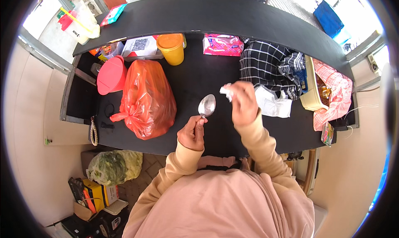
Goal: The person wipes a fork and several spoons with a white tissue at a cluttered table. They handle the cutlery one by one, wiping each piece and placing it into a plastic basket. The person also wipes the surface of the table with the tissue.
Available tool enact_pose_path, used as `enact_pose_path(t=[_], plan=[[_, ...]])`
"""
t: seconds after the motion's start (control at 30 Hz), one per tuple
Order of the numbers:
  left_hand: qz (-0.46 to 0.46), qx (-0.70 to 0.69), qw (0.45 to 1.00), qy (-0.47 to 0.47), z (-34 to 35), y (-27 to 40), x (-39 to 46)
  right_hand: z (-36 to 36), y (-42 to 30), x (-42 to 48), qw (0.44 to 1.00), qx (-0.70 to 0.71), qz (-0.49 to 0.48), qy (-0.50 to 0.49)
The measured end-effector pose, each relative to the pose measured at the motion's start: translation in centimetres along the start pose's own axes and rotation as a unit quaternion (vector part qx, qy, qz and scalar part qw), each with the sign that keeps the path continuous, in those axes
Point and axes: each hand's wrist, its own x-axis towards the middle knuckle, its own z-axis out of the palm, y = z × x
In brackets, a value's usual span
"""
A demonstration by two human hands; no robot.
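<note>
My left hand (192, 133) pinches a metal spoon (207, 105) by its handle, with the bowl pointing up and away from me. Most of the handle is hidden inside the fist. To the right, my right hand (244, 103) holds a crumpled white tissue (226, 92) between thumb and fingers, apart from the spoon and slightly blurred. Both hands are above the black table (212, 72). A white plastic packet (273, 103) lies just right of my right hand. Left of my left hand rests a knotted red plastic bag (149, 97), its contents hidden.
A pink lidded container (111, 75), a yellow tub (171, 49) and a pink tissue pack (223, 45) stand towards the back, under a raised black shelf (199, 15). On the right are a black checked cloth (265, 63) and a cream basket (308, 96) partly covered by a red checked cloth (335, 93).
</note>
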Motion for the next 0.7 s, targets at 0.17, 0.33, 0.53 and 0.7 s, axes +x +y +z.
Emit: enact_pose_path(t=[0.17,0.33,0.53,0.7], plan=[[-0.062,-0.105,0.992,-0.019,0.4,-0.9,0.8,1.7,-1.9,-2.0,0.994,0.012,-0.102,-0.036],[-0.109,-0.13,0.985,-0.038,-0.2,-1.1,0.8,-0.9,2.8,-0.4,0.985,0.072,0.157,0.032],[-0.118,-0.157,0.98,-0.025,0.4,-2.8,1.7,-1.7,1.3,-2.5,0.957,0.194,0.214,-0.007],[-0.112,-0.202,0.973,-0.01,0.8,-3.4,2.0,-1.8,-0.5,-3.0,0.951,0.217,0.219,0.017]])
